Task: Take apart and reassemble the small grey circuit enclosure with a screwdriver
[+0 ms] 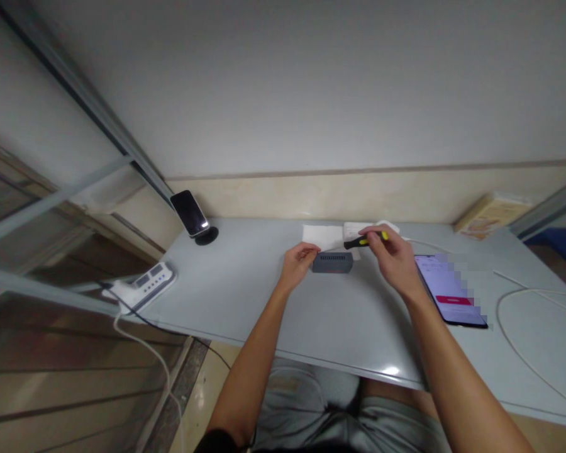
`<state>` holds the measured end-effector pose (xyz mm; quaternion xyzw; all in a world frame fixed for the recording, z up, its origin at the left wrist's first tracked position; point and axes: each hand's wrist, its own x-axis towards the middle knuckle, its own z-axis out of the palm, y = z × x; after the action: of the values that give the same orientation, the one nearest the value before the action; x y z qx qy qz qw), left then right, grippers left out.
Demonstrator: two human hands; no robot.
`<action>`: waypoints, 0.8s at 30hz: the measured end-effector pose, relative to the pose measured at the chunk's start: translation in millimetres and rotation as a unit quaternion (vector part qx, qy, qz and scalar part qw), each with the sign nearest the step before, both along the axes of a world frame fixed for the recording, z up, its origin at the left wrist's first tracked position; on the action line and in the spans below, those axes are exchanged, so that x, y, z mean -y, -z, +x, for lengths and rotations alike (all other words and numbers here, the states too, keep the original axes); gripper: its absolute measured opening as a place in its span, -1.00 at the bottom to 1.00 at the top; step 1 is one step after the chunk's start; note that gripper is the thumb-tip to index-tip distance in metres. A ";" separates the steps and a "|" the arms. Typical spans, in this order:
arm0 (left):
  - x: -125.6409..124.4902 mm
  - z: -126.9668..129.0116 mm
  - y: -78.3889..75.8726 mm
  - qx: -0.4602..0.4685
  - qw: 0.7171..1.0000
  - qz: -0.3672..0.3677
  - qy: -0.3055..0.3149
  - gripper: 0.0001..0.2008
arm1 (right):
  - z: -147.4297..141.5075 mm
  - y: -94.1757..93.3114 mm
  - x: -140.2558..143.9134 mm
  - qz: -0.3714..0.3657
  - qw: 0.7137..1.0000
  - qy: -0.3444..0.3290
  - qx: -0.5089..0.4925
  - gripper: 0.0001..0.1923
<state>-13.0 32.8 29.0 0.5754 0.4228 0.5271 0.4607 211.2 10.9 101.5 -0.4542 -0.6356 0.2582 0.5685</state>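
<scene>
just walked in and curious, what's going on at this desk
A person sits at a light grey table. Their left hand rests against the left end of a small dark grey box with a row of vent slots. Their right hand holds a black and yellow screwdriver just above and behind the box. A white paper sheet lies behind it, a lit phone lies to the right, and another phone on a stand sits at the back left.

Left hand (pixel 298 261) rests against the left end of a small dark grey box (pixel 332 262) on the pale table (pixel 245 302). Right hand (pixel 392 257) grips a black-and-yellow screwdriver (pixel 365 240) just above the box. A lit phone (pixel 449 289) lies right of it.
</scene>
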 end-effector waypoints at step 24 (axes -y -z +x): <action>-1.5 11.8 3.5 -0.020 0.999 -0.021 -0.036 -0.82 | -10.8 30.5 -35.9 -0.133 0.965 0.054 -0.222 -0.52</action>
<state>-1.2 34.2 25.4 0.5608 0.4632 0.5225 0.4449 200.5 46.8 71.0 -0.4906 -0.4282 0.4035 0.6427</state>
